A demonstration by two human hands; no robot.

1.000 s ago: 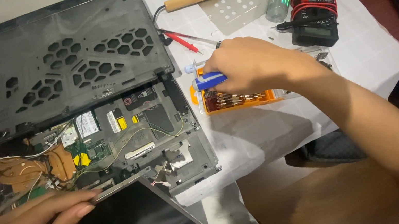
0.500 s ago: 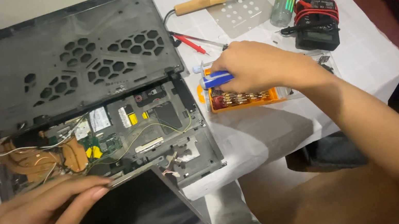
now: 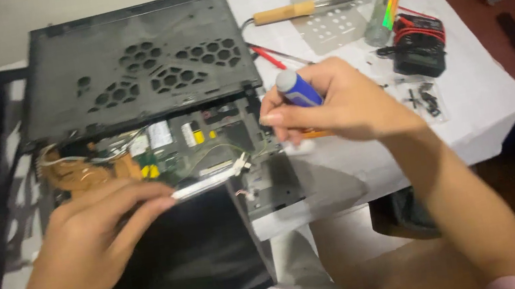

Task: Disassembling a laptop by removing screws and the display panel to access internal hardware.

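Laptop (image 3: 144,100) centre-left on table (image 3: 487,105); soldering iron (image 3: 299,9), plate (image 3: 334,19), meter (image 3: 418,48) upper right; screws (image 3: 422,96) below meter.

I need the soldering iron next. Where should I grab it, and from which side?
Probably the wooden handle of the soldering iron, from above. It lies flat on the white cloth, handle leftward and unobstructed; the metal end points right over a perforated plate.

Place: makeshift home electronics repair bench
Surface: table (image 3: 493,98) under white cloth
Tools: soldering iron (image 3: 299,10), multimeter (image 3: 418,48), loose screws (image 3: 422,96)
Work: opened laptop (image 3: 150,99)
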